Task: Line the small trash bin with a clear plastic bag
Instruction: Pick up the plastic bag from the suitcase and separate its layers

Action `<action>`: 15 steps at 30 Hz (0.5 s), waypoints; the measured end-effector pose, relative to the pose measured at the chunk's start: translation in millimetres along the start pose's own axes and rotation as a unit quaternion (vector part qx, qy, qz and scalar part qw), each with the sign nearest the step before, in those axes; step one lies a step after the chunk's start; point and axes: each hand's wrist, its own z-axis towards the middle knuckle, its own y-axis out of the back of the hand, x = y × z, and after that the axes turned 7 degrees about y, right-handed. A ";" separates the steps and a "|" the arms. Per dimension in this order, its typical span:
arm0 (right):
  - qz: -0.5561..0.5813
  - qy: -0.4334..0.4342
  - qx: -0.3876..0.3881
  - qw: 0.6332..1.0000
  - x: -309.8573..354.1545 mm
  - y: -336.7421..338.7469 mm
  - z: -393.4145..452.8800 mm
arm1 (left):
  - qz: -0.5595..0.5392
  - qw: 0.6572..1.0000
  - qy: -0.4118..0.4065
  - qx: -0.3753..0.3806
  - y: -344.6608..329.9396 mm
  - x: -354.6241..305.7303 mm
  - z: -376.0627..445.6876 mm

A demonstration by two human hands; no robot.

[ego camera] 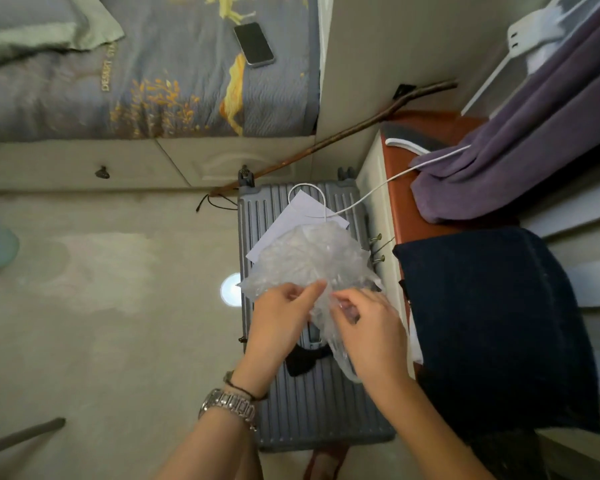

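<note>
Over a bare floor beside a bed, the clear plastic bag [309, 261] hung crumpled above a grey suitcase [312, 410]. The left hand [281, 320] and right hand [368, 327] pinched its near edge, the bulk billowing away from them. No bin showed.

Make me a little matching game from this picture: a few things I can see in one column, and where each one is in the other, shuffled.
Things:
1. phone
2. clear plastic bag
3. white paper
4. wristwatch

Places:
A. lying on the grey suitcase, partly under the bag
B. on the person's left arm
C. on the patterned bed cover
D. pinched between the left hand and right hand

Pairs: 1-C, 2-D, 3-A, 4-B
</note>
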 end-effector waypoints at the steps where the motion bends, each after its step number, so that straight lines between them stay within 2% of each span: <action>1: -0.007 0.017 0.004 1.000 7.0 9.0 -5.1 | -0.028 1.000 0.008 -0.003 -0.4 -4.8 -11.7; 8: 0.037 0.069 0.035 0.996 52.8 62.9 -46.2 | -0.082 0.995 0.002 -0.051 11.3 -14.4 -79.9; 12: 0.077 0.112 0.089 0.987 68.8 81.9 -67.3 | -0.100 0.992 -0.003 -0.079 24.8 -2.1 -106.1; 15: 0.146 0.102 0.057 0.982 60.6 95.0 -72.9 | -0.135 0.986 0.006 -0.094 44.9 12.4 -125.6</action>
